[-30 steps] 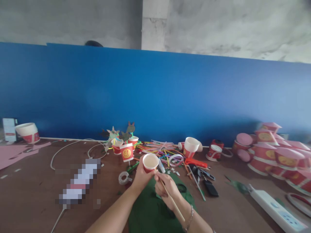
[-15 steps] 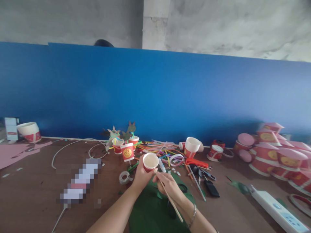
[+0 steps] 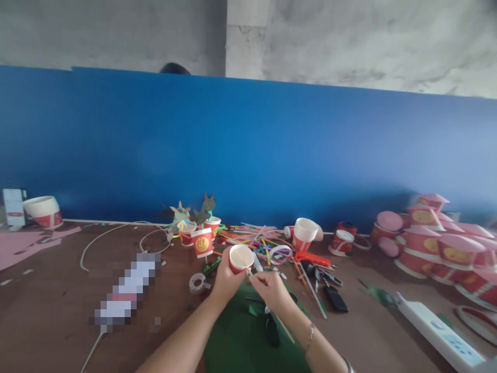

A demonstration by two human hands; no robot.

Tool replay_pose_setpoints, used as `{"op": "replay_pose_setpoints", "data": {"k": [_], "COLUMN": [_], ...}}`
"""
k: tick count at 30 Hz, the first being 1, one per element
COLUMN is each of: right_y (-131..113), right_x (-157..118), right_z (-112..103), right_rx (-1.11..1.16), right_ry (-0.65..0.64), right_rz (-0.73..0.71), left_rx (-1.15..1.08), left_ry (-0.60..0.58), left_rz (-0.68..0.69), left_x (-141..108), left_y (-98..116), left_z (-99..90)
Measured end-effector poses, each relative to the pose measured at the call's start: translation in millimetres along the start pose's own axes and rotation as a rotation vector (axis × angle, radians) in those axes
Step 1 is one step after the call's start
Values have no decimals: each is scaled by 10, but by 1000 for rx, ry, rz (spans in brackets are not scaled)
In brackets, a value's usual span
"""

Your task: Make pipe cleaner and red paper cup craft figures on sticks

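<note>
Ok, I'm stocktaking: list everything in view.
Wall: one, grey, behind
Partition: one, blue, back
Table: one, brown, below
Cut paper: several, pink, left
Unclear slabs: two, pale, left
Cabling: some, white, left
Figure cups: three, red-white, centre
Strips: many, multicoloured, centre
Tape roll: one, white, centre
Sheet: one, green, centre
Apparent scissors: one, black, centre
Tool: one, orange, right
Keys: bunch, black, right
Power strip: one, white, right
Pink-topped cups: many, red, right
Other cups: several, red-white, scattered
Held cup: one, red-white, centre
Stick: one, pale, centre
Left hand: one, bare, centre
Right hand: one, bare, centre
</note>
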State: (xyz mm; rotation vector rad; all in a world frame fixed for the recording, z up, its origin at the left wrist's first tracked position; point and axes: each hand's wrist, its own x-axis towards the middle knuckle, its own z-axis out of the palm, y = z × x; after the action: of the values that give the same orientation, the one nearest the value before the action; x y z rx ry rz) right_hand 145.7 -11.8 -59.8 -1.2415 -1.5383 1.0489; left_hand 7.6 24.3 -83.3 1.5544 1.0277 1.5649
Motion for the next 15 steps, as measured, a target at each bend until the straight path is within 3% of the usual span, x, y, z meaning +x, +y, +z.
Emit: {"op": "replay_pose_setpoints", "data": {"k": [2, 6, 9, 15], "right_y": [-69, -134, -93, -15], "right_x": [-42, -119, -100, 6], "right_z": [33, 150, 165, -27], "right_rx": [50, 403, 578, 443], "right_ry": [-3, -128, -190, -261], "right_rz": [36, 257, 327, 247], "left_rx": [-24, -113, -97, -64], "left_ry": [6, 5, 13, 40], "left_rz": [-24, -82, -66, -58], "left_x": [-3, -9, -9, 5], "left_y": [-8, -28, -40, -61], "left_z": [25, 57, 42, 21]}}
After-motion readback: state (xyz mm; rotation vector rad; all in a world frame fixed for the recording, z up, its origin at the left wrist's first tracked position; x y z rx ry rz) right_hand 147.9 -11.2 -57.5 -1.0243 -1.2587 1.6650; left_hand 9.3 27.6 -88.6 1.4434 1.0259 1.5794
